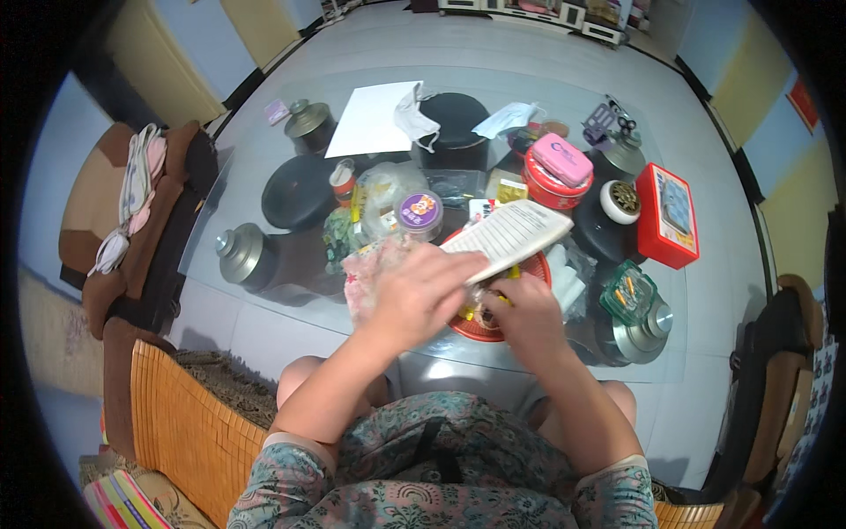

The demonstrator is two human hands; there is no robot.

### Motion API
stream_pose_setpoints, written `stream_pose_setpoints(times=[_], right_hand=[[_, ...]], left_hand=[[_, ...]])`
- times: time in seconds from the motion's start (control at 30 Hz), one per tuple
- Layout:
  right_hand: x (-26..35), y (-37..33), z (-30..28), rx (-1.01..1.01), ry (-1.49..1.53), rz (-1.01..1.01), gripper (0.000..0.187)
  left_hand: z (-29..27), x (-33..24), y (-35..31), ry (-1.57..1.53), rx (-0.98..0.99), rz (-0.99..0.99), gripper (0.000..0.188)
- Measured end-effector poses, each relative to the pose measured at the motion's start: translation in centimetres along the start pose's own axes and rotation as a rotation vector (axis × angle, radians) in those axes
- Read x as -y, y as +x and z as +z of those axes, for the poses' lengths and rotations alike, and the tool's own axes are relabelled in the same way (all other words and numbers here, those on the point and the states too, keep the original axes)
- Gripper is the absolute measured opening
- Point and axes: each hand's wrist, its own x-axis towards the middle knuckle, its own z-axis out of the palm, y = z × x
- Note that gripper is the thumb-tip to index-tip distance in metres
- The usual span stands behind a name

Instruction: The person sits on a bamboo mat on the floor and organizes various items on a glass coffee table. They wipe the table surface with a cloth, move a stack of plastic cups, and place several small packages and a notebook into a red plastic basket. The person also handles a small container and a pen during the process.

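A white booklet [518, 231] with printed lines is tilted above a round red basket [473, 330]. My left hand [425, 289] is closed on the booklet's near left corner. My right hand [527, 316] reaches into the basket beneath it, fingers curled among small yellow and clear-wrapped items; what they hold is hidden. Beside my left hand lies a pink-and-white patterned cloth [359, 280]. Just beyond stands a round tub [419, 214] with a purple lid. White crumpled plastic [566, 280] lies at the basket's right.
The glass table [304, 280] also carries a red box [667, 216], a pink case [562, 160] on a red tin [548, 192], a small potted plant [620, 201], a green container [628, 294], face masks [508, 118] and white paper [368, 119]. A sofa [132, 198] stands left.
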Motion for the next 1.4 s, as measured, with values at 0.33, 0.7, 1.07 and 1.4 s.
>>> stream_pose_setpoints(times=[0.33,0.7,1.07,1.4], right_hand=[[-2.2,-1.9,-6.2,0.261,0.76,0.474,0.025],[-3.8,-2.0,-3.5,-0.129,0.331,0.392,0.032],[-4.4,-2.5,-0.4,0.105,0.272,0.382,0.061],[-5.9,-2.5,0.4,-0.114,0.714,0.811,0.089]], left_hand=[[4.7,-2.5,-1.5,0.13,0.027,0.146,0.031],[8.1,-4.1,-1.5,0.206,0.131,0.071,0.032],[4.1,-2.1,-3.5,0.236,0.183,-0.093,0.038],[4.7,-0.9,-11.0,-0.807,-0.096,-1.035,0.046]])
